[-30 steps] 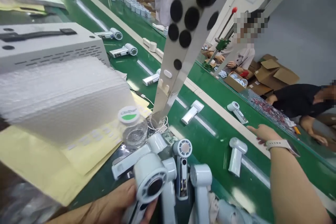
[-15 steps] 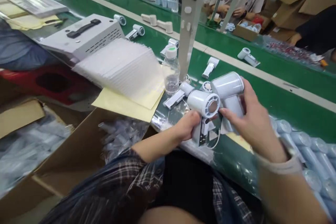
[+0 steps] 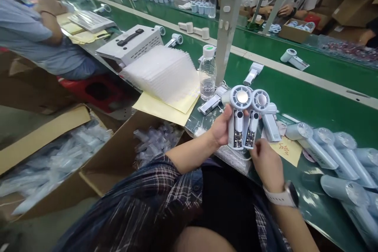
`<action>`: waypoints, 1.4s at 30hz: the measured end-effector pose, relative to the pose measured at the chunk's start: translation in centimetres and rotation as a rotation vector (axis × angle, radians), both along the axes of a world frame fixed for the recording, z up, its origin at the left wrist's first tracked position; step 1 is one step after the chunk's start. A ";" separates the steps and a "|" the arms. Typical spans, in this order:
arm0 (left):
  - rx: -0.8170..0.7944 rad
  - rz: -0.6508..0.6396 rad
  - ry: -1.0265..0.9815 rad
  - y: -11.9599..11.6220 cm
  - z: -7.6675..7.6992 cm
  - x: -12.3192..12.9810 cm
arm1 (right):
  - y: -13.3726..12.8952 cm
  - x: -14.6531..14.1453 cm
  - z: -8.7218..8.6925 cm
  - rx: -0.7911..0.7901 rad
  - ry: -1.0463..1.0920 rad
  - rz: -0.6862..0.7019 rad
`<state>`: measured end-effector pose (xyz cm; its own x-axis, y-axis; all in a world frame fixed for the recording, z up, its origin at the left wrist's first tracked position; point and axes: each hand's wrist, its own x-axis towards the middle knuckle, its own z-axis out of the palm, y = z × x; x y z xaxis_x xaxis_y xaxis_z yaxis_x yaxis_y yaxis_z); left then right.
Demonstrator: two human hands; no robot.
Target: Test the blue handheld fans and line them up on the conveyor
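My left hand (image 3: 222,128) is closed around two light blue handheld fans, held upright side by side. The left fan (image 3: 236,136) and the right fan (image 3: 251,134) both have open handles, with circuit boards showing. Just below and right of the second handle is my right hand (image 3: 267,163), its fingers curled in; what they hold, if anything, is hidden. A third fan (image 3: 271,126) lies behind them on the bench, beside a yellow paper (image 3: 287,149) with red writing. Another open-handled fan (image 3: 210,104) rests left of the pair.
A water bottle (image 3: 207,75) stands by the metal post (image 3: 228,27). White foam sheets (image 3: 165,75) are stacked beside a grey metal box (image 3: 132,45). Wrapped fans (image 3: 323,145) line the right side. Scattered fans lie on the green conveyor (image 3: 325,98). A carton (image 3: 100,161) is at lower left.
The fan in my right hand has come beside the left one, and my left hand now holds both. My right hand has moved down, fingers curled. The view has swung slightly left.
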<state>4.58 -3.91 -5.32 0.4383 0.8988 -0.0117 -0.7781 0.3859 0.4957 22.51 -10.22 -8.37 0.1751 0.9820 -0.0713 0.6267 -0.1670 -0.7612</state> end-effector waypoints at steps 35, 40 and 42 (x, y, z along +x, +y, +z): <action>0.138 0.256 0.265 2.3 -1.4 1.8 | -1.9 -3.9 1.9 0.047 0.739 0.178; 0.101 0.174 0.132 1.9 -0.4 1.6 | -1.7 -2.7 3.5 0.142 0.316 0.311; 0.085 0.161 0.074 1.8 0.2 1.4 | -1.7 -2.4 3.8 0.212 0.297 0.339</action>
